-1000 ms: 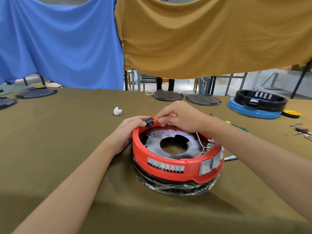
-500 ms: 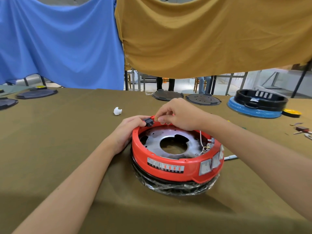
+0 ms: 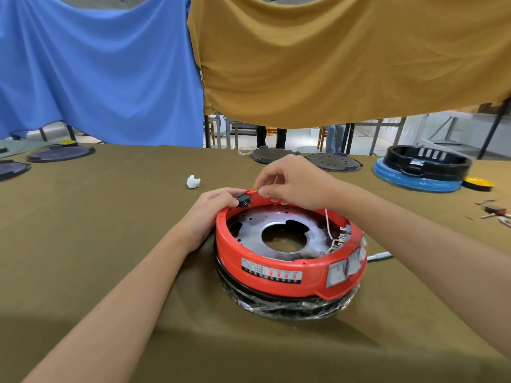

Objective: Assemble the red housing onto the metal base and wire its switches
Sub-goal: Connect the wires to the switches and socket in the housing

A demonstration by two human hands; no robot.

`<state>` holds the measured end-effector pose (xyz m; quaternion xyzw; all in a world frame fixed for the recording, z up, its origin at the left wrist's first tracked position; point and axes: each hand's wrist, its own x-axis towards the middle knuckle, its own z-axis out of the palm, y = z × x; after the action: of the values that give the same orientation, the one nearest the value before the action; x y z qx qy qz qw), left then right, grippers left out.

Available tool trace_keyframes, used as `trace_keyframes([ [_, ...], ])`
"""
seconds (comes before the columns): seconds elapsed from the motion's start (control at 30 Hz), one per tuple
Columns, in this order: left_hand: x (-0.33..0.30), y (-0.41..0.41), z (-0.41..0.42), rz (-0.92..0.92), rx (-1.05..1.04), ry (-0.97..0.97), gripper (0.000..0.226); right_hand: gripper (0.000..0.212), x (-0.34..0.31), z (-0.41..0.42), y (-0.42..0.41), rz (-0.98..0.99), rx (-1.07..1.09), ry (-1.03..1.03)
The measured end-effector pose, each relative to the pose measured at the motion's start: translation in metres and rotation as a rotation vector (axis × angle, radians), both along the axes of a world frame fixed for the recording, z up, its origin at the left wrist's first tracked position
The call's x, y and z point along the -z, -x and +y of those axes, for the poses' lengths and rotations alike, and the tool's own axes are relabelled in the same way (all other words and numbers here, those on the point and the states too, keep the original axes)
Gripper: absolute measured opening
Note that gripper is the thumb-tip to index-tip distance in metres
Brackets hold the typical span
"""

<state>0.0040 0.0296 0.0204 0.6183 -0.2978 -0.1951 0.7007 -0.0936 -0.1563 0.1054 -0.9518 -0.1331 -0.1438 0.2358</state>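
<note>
Centrally on the desk (image 3: 83, 244), the red housing (image 3: 290, 269) sits over the metal base (image 3: 254, 228); the left hand (image 3: 210, 211) grips a black switch (image 3: 243, 200) at its far rim, the right hand (image 3: 293, 183) pinches a brass-tipped wire (image 3: 256, 189).

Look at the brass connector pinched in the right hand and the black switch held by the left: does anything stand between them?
Nothing visible does. The right hand pinches the brass connector just above and right of the black switch, which the left hand holds at the red housing rim. Only open air separates them.
</note>
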Motion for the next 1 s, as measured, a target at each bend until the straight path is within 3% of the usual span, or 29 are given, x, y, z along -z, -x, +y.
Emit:
trace_keyframes([
  [0.43,0.003,-0.005,0.001,-0.018,-0.015,-0.013,0.038,0.008,0.02,0.017,-0.009,0.088,0.124,0.224],
  [1.0,0.001,-0.002,0.001,-0.017,-0.018,-0.031,0.037,0.01,0.024,0.024,-0.008,0.07,0.168,0.193],
])
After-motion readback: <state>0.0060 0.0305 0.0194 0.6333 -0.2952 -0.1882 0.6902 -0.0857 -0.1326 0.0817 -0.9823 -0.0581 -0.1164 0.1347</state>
